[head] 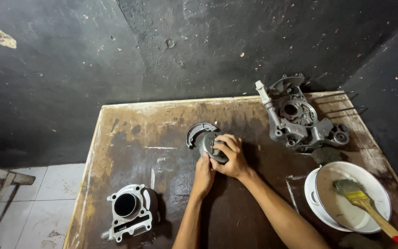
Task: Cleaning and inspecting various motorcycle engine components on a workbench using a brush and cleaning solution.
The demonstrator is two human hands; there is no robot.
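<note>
Two hands work on a small round metal part at the middle of the workbench.

The right hand (230,154) is closed over the round metal part (210,145) from above, and the left hand (203,173) presses it from the near side, probably to keep it steady. An engine cylinder (130,210) stands near left; a crankcase half (300,117) lies far right, beside a white bowl (312,193) holding a paintbrush (362,200), within easy reach.

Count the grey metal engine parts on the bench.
3: a cylinder block at the near left corner, a crankcase half at the far right, and a round part mid-bench under both hands, which may hide more.
</note>
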